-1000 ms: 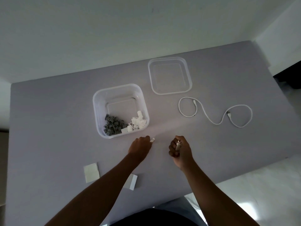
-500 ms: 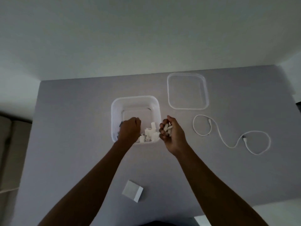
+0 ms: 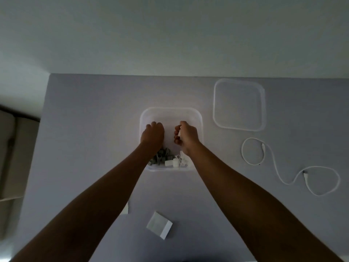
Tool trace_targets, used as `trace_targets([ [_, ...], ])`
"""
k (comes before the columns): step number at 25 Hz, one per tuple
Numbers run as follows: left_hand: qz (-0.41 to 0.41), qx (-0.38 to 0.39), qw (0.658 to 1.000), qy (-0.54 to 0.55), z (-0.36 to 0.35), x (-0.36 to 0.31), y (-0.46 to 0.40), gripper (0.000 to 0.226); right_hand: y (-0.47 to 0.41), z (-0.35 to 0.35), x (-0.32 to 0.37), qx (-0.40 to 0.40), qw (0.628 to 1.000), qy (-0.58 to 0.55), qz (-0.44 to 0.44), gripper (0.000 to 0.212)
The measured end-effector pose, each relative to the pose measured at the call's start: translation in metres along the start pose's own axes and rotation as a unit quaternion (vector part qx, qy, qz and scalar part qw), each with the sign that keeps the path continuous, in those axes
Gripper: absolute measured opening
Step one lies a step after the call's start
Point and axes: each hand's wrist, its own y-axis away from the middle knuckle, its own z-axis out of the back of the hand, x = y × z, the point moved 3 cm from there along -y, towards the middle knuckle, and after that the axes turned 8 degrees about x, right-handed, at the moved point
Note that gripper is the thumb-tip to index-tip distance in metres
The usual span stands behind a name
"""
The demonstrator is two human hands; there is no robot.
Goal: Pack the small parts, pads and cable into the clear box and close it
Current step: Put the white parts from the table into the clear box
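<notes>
Nearest on the grey worktop sits a white pad. Further out, both hands hover over the clear box, above the grey and white small parts. Left hand fingers are curled, contents hidden; right hand fingers pinch a white part. Cable and lid lie right.

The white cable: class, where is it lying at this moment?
In the head view the white cable lies loosely looped on the table, right of the clear box and just nearer than the lid.
</notes>
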Motion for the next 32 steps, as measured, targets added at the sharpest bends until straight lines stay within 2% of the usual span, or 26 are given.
trace_targets([
  [3,-0.012,-0.016,1.0,0.007,0.001,0.0,0.003,0.034,-0.017,-0.008,-0.001,-0.013,0.999,0.043,0.001,0.026],
  [8,-0.021,-0.095,0.99,0.103,0.016,0.012,0.02,0.023,-0.031,-0.022,-0.001,-0.008,0.991,0.133,-0.013,0.013],
  [10,-0.053,-0.149,0.978,0.132,0.019,0.012,0.031,0.027,-0.033,-0.028,0.002,-0.006,0.985,0.175,0.008,0.02],
  [12,-0.09,-0.237,0.955,0.156,0.021,0.017,0.044,0.034,-0.027,-0.038,0.004,0.01,0.98,0.197,0.024,0.025],
  [14,-0.079,-0.298,0.94,0.143,0.016,0.023,0.05,0.043,-0.021,-0.044,0.003,0.035,0.98,0.194,0.02,0.024],
  [17,-0.043,-0.267,0.948,0.169,0.001,0.036,0.047,0.053,-0.024,-0.052,-0.002,0.045,0.977,0.205,0.029,0.022],
  [21,-0.068,-0.223,0.953,0.195,-0.01,0.045,0.045,0.071,-0.014,-0.061,-0.005,0.059,0.972,0.226,0.038,0.033],
  [26,-0.065,-0.236,0.941,0.232,0.004,0.043,0.058,0.057,0.01,-0.056,-0.002,0.087,0.973,0.205,0.055,0.051],
  [30,-0.026,-0.285,0.918,0.275,-0.001,0.069,0.093,0.042,0.04,-0.037,-0.002,0.065,0.948,0.273,0.152,0.05],
  [32,0.009,-0.267,0.923,0.275,-0.018,0.088,0.115,0.038,0.068,-0.03,-0.008,0.035,0.911,0.323,0.255,0.039],
])
